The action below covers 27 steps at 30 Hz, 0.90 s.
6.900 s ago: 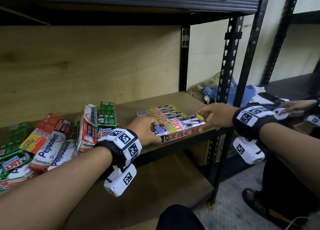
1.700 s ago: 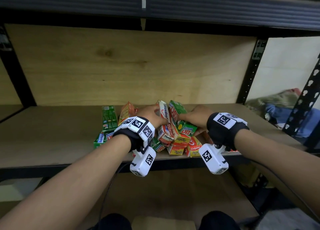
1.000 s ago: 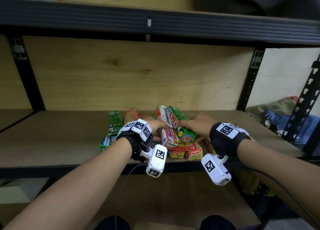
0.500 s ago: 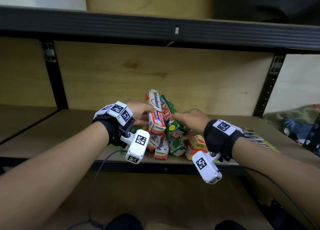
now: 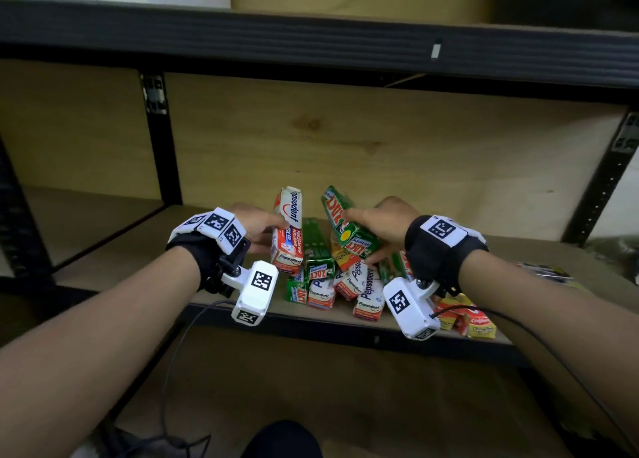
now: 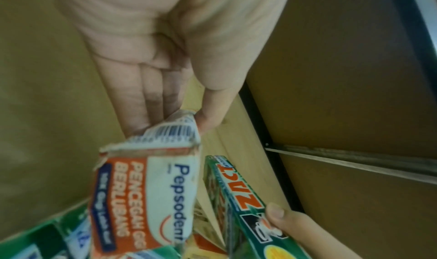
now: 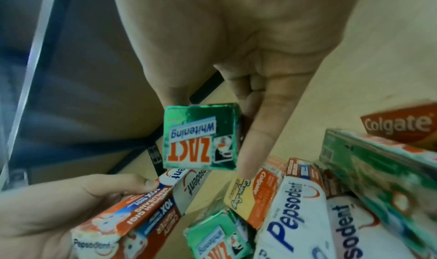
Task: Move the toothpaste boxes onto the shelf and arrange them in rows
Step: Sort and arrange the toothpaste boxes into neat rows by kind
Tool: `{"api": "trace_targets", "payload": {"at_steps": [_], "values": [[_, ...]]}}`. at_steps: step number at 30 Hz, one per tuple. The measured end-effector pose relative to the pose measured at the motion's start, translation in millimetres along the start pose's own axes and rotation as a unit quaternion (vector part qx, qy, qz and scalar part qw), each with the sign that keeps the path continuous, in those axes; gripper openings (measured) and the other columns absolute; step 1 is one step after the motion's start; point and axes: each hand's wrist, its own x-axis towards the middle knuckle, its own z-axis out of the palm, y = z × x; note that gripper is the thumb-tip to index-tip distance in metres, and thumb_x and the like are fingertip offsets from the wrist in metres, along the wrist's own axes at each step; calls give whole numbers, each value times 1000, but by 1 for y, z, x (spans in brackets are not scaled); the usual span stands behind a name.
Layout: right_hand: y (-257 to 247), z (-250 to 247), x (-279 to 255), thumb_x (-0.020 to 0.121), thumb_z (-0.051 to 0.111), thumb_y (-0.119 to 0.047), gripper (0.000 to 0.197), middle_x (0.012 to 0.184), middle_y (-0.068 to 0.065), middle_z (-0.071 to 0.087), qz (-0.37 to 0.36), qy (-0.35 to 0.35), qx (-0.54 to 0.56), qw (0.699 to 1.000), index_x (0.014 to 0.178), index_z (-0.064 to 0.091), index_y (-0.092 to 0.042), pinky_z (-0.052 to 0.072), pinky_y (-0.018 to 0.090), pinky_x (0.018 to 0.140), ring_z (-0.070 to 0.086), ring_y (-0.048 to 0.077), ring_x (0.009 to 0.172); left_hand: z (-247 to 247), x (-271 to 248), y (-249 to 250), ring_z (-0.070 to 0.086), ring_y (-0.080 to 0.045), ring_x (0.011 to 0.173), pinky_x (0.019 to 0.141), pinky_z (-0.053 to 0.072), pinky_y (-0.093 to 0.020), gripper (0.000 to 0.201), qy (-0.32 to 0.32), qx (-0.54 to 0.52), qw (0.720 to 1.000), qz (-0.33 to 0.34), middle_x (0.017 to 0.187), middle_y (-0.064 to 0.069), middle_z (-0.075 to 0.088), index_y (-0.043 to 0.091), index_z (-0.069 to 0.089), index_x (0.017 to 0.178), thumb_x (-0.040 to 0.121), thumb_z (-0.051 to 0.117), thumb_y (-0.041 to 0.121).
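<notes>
Nearest the camera, 2 bare forearms wearing black wrist straps with white tagged camera units are reaching over the front edge of a brown board shelf on a black metal frame [image 5: 103,250]. The left hand [image 5: 257,227] is pinching a red-and-white Pepsodent toothpaste carton [image 5: 289,231] between thumb and fingers, holding it nearly upright above the heap, while the right hand [image 5: 390,224] is gripping a green Zact whitening toothpaste carton [image 5: 345,227] tilted leftward, thumb on 1 long face and fingers behind. Just below both hands, a loose jumble of green, white and orange toothpaste cartons [image 5: 345,281] is lying crisscrossed on the shelf board, with yellow-and-red Colgate cartons [image 5: 473,319] sitting at the front right edge. Farther back, bare shelf is stretching to the left of the heap, and a plain plywood back panel [image 5: 345,139] is closing off the bay. Judging by this, sorting is only beginning: doing it well probably means carrying each held carton clear of the pile, laying it flat on the bare board with long sides parallel, and grouping brands so rows are staying straight, without nudging front cartons off the edge.
</notes>
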Motion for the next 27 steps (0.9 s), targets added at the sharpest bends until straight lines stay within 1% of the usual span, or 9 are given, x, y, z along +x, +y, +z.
{"api": "trace_targets", "payload": {"at_steps": [4,8,10,12,14,15,18,22,27], "values": [[-10,10,7,69,75,-57,62,101,13,69,-15,10,-98,995,102,66,-5,62,38,58,75,28,66,-11,15,-20,72,-26,86,72,57,-38,24,14,25,999,-16,106,-17,72,-1,62,106,84,72,3],[-23,20,10,76,70,-59,58,99,10,68,-45,19,-217,975,98,64,-6,63,42,70,73,29,76,-18,25,-33,71,-15,70,47,54,-25,29,6,89,996,-20,93,-11,73,1,63,113,86,71,8],[-30,26,11,81,66,-60,55,100,9,65,-59,21,-282,957,97,62,-7,61,44,79,70,28,83,-19,28,-36,71,-13,65,44,53,-23,29,1,104,994,-27,89,-9,73,1,62,113,86,72,10],[-35,33,11,85,63,-57,50,95,8,63,-65,17,-316,946,95,60,-8,60,44,82,69,27,83,-18,32,-40,74,-19,76,62,60,-32,32,-3,126,992,-26,92,-10,75,1,65,112,85,74,14],[-38,39,13,88,60,-56,47,89,8,59,-69,7,-338,939,94,59,-9,60,43,82,70,27,83,-18,37,-44,72,-26,91,87,58,-43,32,-2,158,987,-14,98,-12,75,3,67,111,83,75,17],[-38,43,14,89,60,-55,46,86,7,58,-71,1,-347,935,92,58,-10,60,43,81,70,26,82,-17,37,-46,71,-29,94,91,56,-46,31,-5,165,986,-11,100,-13,74,4,67,111,83,75,17],[-36,50,18,86,61,-58,45,86,6,61,-72,-6,-354,932,82,55,-13,61,42,78,69,25,77,-16,42,-52,71,-31,96,93,55,-48,32,-16,157,987,-23,103,-15,73,2,66,113,85,73,16],[-31,56,23,85,59,-63,51,86,4,59,-67,-5,-369,927,94,55,-13,61,38,77,67,24,76,-11,44,-59,67,-31,106,100,51,-45,25,-32,154,987,-34,110,-15,71,1,65,111,90,68,15],[-27,55,30,82,57,-69,62,94,7,65,-75,3,-368,927,104,58,-11,61,37,75,68,25,79,-9,45,-60,69,-30,91,97,52,-47,15,-44,108,992,-56,93,-14,71,2,63,101,93,63,14]]}}
